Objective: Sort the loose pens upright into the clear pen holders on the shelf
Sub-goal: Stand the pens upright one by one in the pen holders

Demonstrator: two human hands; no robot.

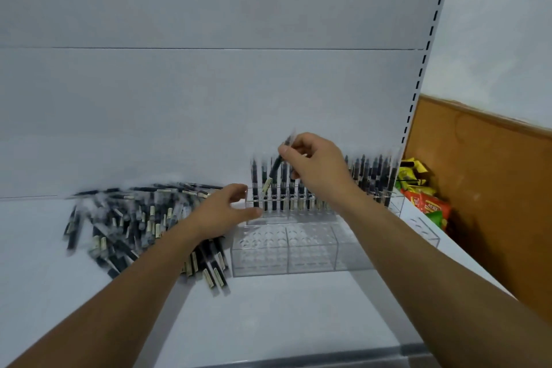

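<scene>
Pinching a pen by its top in our right hand, we are aiming its tip toward 7 o'clock at the back row of the holder, our left hand hovering open at the holder's 9 o'clock.

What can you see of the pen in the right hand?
The pen is slim: dark barrel, pale label near its lower end, blurred by motion. It hangs tilted, lower end leftward, over the back row of standing pens in the clear holder. The right hand pinches its upper part between thumb and fingers. Whether its tip touches the holder cannot be told.
</scene>
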